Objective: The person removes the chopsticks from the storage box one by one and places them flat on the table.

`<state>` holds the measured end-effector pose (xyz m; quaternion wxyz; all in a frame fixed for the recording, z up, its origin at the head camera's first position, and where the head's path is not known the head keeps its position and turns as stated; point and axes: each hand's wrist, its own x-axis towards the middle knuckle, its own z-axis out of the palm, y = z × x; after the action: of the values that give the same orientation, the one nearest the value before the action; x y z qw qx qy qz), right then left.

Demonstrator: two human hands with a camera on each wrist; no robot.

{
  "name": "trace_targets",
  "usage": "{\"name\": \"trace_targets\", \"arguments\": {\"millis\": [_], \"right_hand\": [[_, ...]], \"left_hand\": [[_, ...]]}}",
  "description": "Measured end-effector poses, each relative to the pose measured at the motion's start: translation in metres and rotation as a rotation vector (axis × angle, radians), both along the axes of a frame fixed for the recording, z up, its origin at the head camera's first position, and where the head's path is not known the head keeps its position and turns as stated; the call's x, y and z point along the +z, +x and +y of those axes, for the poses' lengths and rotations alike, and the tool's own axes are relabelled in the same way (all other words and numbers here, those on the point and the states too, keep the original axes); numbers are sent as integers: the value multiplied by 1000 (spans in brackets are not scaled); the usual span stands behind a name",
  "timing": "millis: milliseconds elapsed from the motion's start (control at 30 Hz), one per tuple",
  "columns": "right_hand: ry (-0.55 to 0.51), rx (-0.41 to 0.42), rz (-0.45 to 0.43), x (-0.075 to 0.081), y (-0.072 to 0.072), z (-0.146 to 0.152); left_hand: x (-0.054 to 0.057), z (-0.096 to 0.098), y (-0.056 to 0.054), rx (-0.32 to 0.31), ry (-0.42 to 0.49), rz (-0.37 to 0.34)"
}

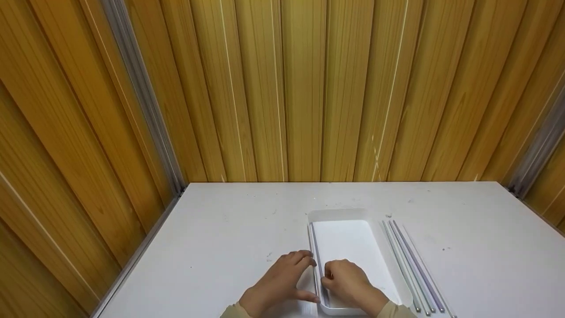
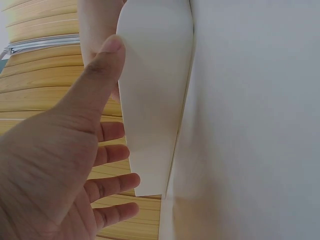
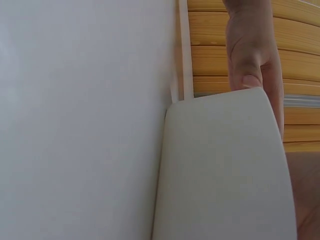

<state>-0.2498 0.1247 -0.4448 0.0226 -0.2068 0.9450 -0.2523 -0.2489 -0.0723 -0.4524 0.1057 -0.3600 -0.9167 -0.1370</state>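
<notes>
A white rectangular tray (image 1: 382, 247) sits near the front of the table. Inside, a thin purple knitting needle (image 1: 316, 247) runs lengthwise along its left wall. My right hand (image 1: 348, 280) reaches into the tray, fingers curled and pinching at the near part of this needle; its fingertips are partly hidden. Outside the left wall, my left hand (image 1: 282, 276) is spread with fingers loosely extended, fingertips and thumb right at the rim. In the left wrist view the left thumb (image 2: 105, 60) lies at the rim and the other fingers spread beside the wall.
Several knitting needles (image 1: 412, 269) in green, purple and grey, with knobbed near ends, lie side by side just right of the tray. The white table (image 1: 229, 225) ends at a wood-patterned wall (image 1: 304, 88) behind; another such panel stands at the left.
</notes>
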Motion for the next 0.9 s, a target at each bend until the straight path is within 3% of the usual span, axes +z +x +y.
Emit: {"name": "trace_targets", "arguments": {"millis": [200,467,900], "right_hand": [[27,-19,8,0,-1,-4],[92,-57,-30,1,-3,-9],[97,-87,20,-2,-3,-14]], "left_hand": [[1,1,-1,7,-7,-32],[1,0,0,-16,3,-12],[2,0,2,-5,0,-6]]}}
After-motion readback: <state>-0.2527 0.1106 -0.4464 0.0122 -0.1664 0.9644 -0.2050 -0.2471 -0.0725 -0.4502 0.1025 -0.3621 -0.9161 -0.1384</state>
